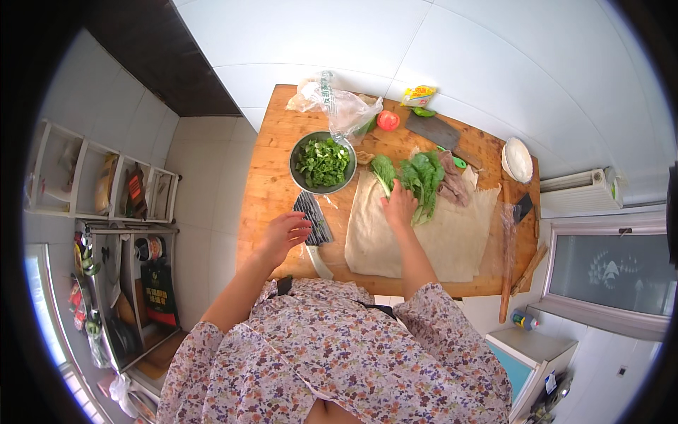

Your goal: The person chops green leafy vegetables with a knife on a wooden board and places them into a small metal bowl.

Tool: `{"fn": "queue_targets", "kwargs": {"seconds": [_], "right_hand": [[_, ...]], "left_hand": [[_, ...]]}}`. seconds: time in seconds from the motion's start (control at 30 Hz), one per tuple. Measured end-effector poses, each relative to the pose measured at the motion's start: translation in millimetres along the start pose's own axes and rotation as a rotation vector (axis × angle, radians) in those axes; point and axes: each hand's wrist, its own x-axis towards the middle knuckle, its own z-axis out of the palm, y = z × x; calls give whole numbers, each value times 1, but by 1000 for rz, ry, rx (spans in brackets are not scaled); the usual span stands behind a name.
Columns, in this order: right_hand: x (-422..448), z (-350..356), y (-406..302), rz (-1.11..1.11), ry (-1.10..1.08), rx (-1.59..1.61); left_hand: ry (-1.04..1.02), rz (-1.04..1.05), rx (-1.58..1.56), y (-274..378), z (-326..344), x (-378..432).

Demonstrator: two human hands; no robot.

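My right hand (400,208) is at the stem end of a leafy green (383,169), its white stem between thumb and fingers. Just right of it, a bunch of larger green leaves (422,177) lies on a beige cloth (418,252). My left hand (286,236) hangs with fingers apart and nothing in it, beside a kitchen knife. The knife's dark patterned blade (317,220) points away from me, and its pale handle (319,262) lies towards me. Beyond the blade stands a round grey bowl (292,172) holding chopped greens (323,163).
At the back of the wooden table (265,153) are a plastic bag (349,108), a cut tomato (388,121), a dark cleaver (431,130), a green pepper (423,112) and a yellow packet (418,96). A brown cloth (453,183), white bowl (517,160) and rolling pin (506,265) are rightward.
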Motion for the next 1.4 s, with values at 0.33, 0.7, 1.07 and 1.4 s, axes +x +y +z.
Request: {"fn": "queue_targets", "kwargs": {"seconds": [0.33,0.7,1.07,1.4], "right_hand": [[-41,-110,-38,-511,-12,549],[-66,-121,-59,-380,-218,878],[-51,-106,-71,-248,-136,820],[-36,-110,-123,-104,-486,821]], "left_hand": [[-61,904,1191,51,64,3],[-263,821,1339,74,45,18],[-252,328,606,93,46,39],[-298,1023,1277,91,41,56]]}}
